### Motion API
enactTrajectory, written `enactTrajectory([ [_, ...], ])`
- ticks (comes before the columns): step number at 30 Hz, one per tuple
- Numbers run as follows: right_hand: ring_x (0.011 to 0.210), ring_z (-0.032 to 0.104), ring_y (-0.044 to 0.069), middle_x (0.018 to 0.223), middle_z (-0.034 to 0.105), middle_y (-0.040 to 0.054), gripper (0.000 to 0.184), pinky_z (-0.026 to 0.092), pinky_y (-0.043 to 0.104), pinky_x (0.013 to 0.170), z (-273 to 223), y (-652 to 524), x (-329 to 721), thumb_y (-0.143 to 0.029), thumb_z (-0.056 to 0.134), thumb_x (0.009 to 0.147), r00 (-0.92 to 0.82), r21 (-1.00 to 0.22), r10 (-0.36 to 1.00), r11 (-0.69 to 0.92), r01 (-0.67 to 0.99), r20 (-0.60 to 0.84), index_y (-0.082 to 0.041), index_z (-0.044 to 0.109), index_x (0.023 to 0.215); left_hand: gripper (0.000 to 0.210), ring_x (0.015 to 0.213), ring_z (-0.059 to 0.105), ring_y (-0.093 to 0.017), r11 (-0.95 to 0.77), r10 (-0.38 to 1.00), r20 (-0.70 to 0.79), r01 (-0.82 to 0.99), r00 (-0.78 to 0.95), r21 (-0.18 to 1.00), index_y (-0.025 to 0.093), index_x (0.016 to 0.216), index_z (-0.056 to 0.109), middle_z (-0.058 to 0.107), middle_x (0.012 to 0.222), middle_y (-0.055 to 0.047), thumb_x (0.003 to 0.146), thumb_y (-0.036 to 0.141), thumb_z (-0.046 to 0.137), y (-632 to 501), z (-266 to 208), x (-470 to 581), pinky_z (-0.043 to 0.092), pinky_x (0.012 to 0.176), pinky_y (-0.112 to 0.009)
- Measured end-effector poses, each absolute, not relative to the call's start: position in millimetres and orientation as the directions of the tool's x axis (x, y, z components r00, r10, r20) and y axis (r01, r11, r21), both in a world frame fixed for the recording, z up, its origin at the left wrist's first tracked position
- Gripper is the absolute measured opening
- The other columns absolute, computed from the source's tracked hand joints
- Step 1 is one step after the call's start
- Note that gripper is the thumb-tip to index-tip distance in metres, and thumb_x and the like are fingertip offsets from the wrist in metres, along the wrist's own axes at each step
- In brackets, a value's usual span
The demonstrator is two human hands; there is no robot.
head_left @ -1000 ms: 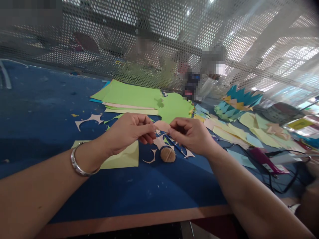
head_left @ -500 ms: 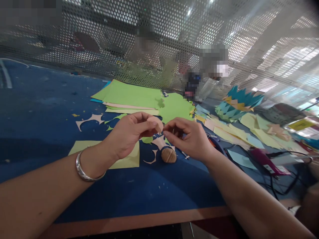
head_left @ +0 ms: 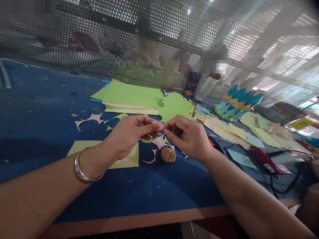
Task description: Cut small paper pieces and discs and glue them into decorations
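Note:
My left hand (head_left: 133, 134) pinches a small pale pink paper piece (head_left: 158, 126) between thumb and fingers. The fingertips of my right hand (head_left: 188, 134) are pinched on the right edge of that piece. Both hands are held above the blue table, and the fingers partly cover the paper. Below them rests a round brown object (head_left: 168, 155) with a pale line across it; I cannot tell what it is. Pale pink cut-out scraps (head_left: 159, 142) and a green scrap (head_left: 146, 139) lie close by. Under my left wrist is a pale yellow paper sheet (head_left: 129, 159).
Green paper sheets (head_left: 134, 91) are stacked at the back against a perforated metal screen (head_left: 104, 43). To the right stand a teal and yellow folded-paper bowl (head_left: 239, 101), loose paper strips (head_left: 224, 131) and a magenta glue gun (head_left: 265, 161) with black cables. Another person's arm shows at far right.
The pink paper piece has tipped flatter between my fingers, so less of its face shows. My right fingertips have closed on its edge and risen slightly.

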State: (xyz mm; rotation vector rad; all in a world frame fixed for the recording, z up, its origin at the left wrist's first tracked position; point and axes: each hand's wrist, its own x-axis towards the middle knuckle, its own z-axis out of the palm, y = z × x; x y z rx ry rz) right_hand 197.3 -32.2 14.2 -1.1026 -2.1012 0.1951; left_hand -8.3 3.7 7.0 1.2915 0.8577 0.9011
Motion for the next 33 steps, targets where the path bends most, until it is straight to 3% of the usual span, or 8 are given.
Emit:
enactTrajectory([
  [6, 0.059, 0.051, 0.010, 0.073, 0.061, -0.0002, 0.007, 0.041, 0.023, 0.054, 14.6, -31.1, 196.0, -0.020, 0.063, 0.090, -0.290, -0.522, 0.820, 0.546, 0.656, 0.494, -0.018, 0.066, 0.084, 0.025, 0.084, 0.074, -0.019, 0.029, 0.885, -0.003, -0.050, 0.466, 0.998, 0.018, 0.091, 0.079, 0.079, 0.089, -0.007, 0.083, 0.042, 0.079, 0.0, 5.5, -6.4, 0.058, 0.080, -0.030],
  [15, 0.057, 0.050, 0.010, 0.069, 0.060, -0.0010, 0.009, 0.038, 0.023, 0.054, 16.3, -32.1, 194.5, -0.021, 0.064, 0.089, -0.286, -0.503, 0.831, 0.524, 0.687, 0.477, -0.018, 0.064, 0.080, 0.020, 0.081, 0.077, -0.020, -0.016, 0.882, 0.011, 0.007, 0.470, 1.000, 0.019, 0.085, 0.078, 0.079, 0.083, -0.005, 0.087, 0.037, 0.073, -6.4, 10.0, -3.2, 0.062, 0.081, -0.032],
  [25, 0.061, 0.053, 0.011, 0.071, 0.062, 0.0002, 0.012, 0.041, 0.025, 0.059, 13.2, -30.9, 195.2, -0.024, 0.066, 0.091, -0.315, -0.456, 0.810, 0.551, 0.699, 0.494, -0.018, 0.065, 0.081, 0.021, 0.082, 0.076, -0.020, -0.231, 0.860, 0.118, 0.172, 0.496, 0.958, 0.021, 0.087, 0.077, 0.079, 0.089, -0.003, 0.089, 0.041, 0.070, -5.1, 5.5, -6.0, 0.060, 0.080, -0.030],
  [28, 0.061, 0.053, 0.011, 0.072, 0.062, 0.0002, 0.011, 0.041, 0.025, 0.060, 13.4, -30.9, 195.1, -0.022, 0.065, 0.091, -0.328, -0.435, 0.802, 0.559, 0.706, 0.499, -0.018, 0.065, 0.081, 0.018, 0.083, 0.076, -0.021, -0.206, 0.864, 0.095, 0.175, 0.494, 0.963, 0.021, 0.088, 0.079, 0.079, 0.085, -0.003, 0.087, 0.038, 0.072, -5.7, 8.4, -5.3, 0.060, 0.080, -0.028],
  [33, 0.061, 0.053, 0.011, 0.071, 0.061, 0.0000, 0.011, 0.040, 0.025, 0.059, 13.9, -30.5, 195.6, -0.021, 0.064, 0.091, -0.343, -0.394, 0.791, 0.566, 0.724, 0.507, -0.018, 0.064, 0.080, 0.019, 0.089, 0.076, -0.020, -0.020, 0.865, 0.012, 0.011, 0.502, 1.000, 0.023, 0.094, 0.082, 0.080, 0.091, -0.003, 0.088, 0.039, 0.073, -3.3, 7.6, -4.6, 0.060, 0.088, -0.031],
])
